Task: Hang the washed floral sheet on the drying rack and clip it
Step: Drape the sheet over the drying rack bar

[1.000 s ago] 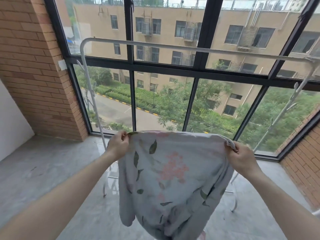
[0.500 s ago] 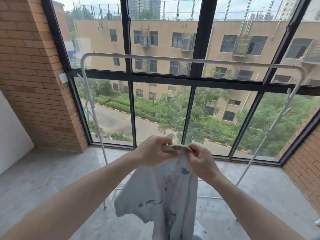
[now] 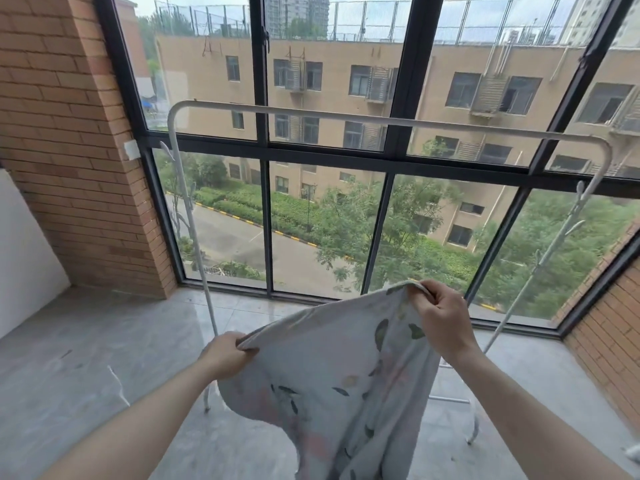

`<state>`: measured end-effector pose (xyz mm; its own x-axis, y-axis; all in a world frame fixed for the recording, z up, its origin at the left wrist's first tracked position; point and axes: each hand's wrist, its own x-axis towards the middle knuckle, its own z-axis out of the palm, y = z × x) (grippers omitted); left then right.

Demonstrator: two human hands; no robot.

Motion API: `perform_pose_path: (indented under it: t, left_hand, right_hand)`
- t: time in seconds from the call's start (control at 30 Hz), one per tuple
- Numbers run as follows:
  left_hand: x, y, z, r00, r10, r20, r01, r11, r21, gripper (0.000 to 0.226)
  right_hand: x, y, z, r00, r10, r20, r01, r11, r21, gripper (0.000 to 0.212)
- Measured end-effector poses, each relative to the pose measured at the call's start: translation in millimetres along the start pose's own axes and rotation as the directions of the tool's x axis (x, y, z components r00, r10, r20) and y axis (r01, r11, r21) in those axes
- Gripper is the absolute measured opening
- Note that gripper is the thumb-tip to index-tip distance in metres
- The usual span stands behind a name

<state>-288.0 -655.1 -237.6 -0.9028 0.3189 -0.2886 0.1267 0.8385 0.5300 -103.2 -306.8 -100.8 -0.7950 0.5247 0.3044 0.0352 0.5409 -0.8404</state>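
A: Now, far left: red brick wall (image 3: pixel 69 140), bare. Left hand (image 3: pixel 227 355), its fingers pinching the edge of the pale cotton sheet printed with leaves and pink flowers (image 3: pixel 332 379).

B: Right hand (image 3: pixel 445 322)?

A: Fingers pinching the higher corner. Sheet hangs below the white tubular metal drying rack (image 3: pixel 388 121).

B: Step?

A: Spreading, likely. Next: lift over the bar. No clips seen, no legible writing.

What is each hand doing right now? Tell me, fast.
Left hand: closed, gripping the lower end of the floral sheet's top edge.
Right hand: closed, pinching the same edge higher up.
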Motion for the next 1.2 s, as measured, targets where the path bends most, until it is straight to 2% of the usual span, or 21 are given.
perform_pose_path:
  t: [0.17, 0.23, 0.33, 0.43, 0.57, 0.63, 0.67, 0.7, 0.73, 0.77, 0.8, 0.83, 0.87, 0.93, 0.97, 1.0, 1.07, 1.13, 1.2]
  left_hand:
    - [4, 27, -80, 0.977, 0.064, -0.203, -0.101, 0.979, -0.178, 0.015]
    - [6, 40, -108, 0.96, 0.121, -0.252, -0.152, 0.982, -0.109, 0.013]
    - [6, 66, -141, 0.933, 0.183, -0.31, -0.196, 0.981, -0.011, 0.024]
    - [-5, 107, -177, 0.873, 0.29, -0.393, -0.31, 0.951, 0.013, 0.035]
    - [-20, 179, -257, 0.708, 0.481, -0.517, -0.461, 0.869, 0.178, 0.045]
    - [-29, 216, -304, 0.595, 0.531, -0.603, -0.474, 0.838, 0.27, 0.048]
    - [-38, 237, -327, 0.529, 0.539, -0.656, -0.486, 0.826, 0.287, 0.047]
    - [-48, 258, -346, 0.462, 0.528, -0.712, -0.514, 0.814, 0.27, 0.045]
    - [-57, 279, -364, 0.399, 0.516, -0.758, -0.551, 0.796, 0.251, 0.042]
    - [-67, 299, -380, 0.346, 0.516, -0.784, -0.579, 0.775, 0.255, 0.043]
    - [-74, 316, -391, 0.313, 0.539, -0.782, -0.584, 0.759, 0.29, 0.046]
    - [-81, 327, -399, 0.309, 0.573, -0.759, -0.57, 0.75, 0.334, 0.048]
    - [-85, 333, -404, 0.329, 0.595, -0.733, -0.556, 0.75, 0.359, 0.047]
    - [-88, 333, -411, 0.34, 0.611, -0.715, -0.57, 0.739, 0.36, 0.043]
    - [-87, 329, -413, 0.325, 0.619, -0.715, -0.583, 0.726, 0.364, 0.042]
    - [-86, 326, -415, 0.311, 0.628, -0.714, -0.593, 0.715, 0.371, 0.041]
    - [-84, 319, -411, 0.305, 0.648, -0.698, -0.613, 0.694, 0.378, 0.04]
    - [-83, 316, -400, 0.339, 0.653, -0.678, -0.632, 0.692, 0.35, 0.037]
    - [-82, 315, -384, 0.38, 0.674, -0.634, -0.661, 0.677, 0.324, 0.036]
  right_hand:
    - [8, 23, -23, 0.996, 0.042, -0.075, -0.053, 0.989, -0.14, 0.033]
    - [12, 24, -30, 0.994, 0.05, -0.098, -0.064, 0.986, -0.154, 0.035]
    - [21, 18, -36, 0.99, 0.032, -0.136, -0.052, 0.988, -0.148, 0.038]
    - [36, 15, -46, 0.99, 0.025, -0.141, -0.051, 0.983, -0.178, 0.041]
    - [63, -8, -65, 1.0, 0.023, 0.013, -0.019, 0.965, -0.261, 0.039]
    - [88, -50, -79, 0.999, -0.045, 0.002, 0.044, 0.963, -0.264, 0.038]
    - [108, -80, -91, 0.991, -0.106, -0.082, 0.084, 0.968, -0.235, 0.037]
    - [127, -115, -103, 0.963, -0.166, -0.211, 0.141, 0.982, -0.128, 0.036]
    - [145, -152, -118, 0.91, -0.199, -0.364, 0.225, 0.974, 0.032, 0.037]
    - [160, -188, -134, 0.82, -0.228, -0.524, 0.333, 0.936, 0.115, 0.04]
    - [170, -219, -149, 0.748, -0.288, -0.598, 0.426, 0.899, 0.1, 0.041]
    - [175, -241, -156, 0.734, -0.393, -0.554, 0.471, 0.882, -0.003, 0.036]
    - [178, -253, -159, 0.768, -0.488, -0.415, 0.483, 0.867, -0.126, 0.026]
    - [179, -253, -158, 0.857, -0.499, -0.127, 0.446, 0.843, -0.299, 0.017]
    - [179, -245, -156, 0.876, -0.475, -0.085, 0.422, 0.84, -0.341, 0.017]
    - [181, -234, -155, 0.887, -0.45, -0.1, 0.391, 0.849, -0.356, 0.018]
    - [182, -210, -151, 0.921, -0.375, -0.101, 0.328, 0.89, -0.317, 0.028]
    - [179, -191, -145, 0.976, -0.214, -0.028, 0.2, 0.947, -0.253, 0.045]
    - [174, -174, -135, 0.995, -0.058, 0.086, 0.074, 0.977, -0.198, 0.05]
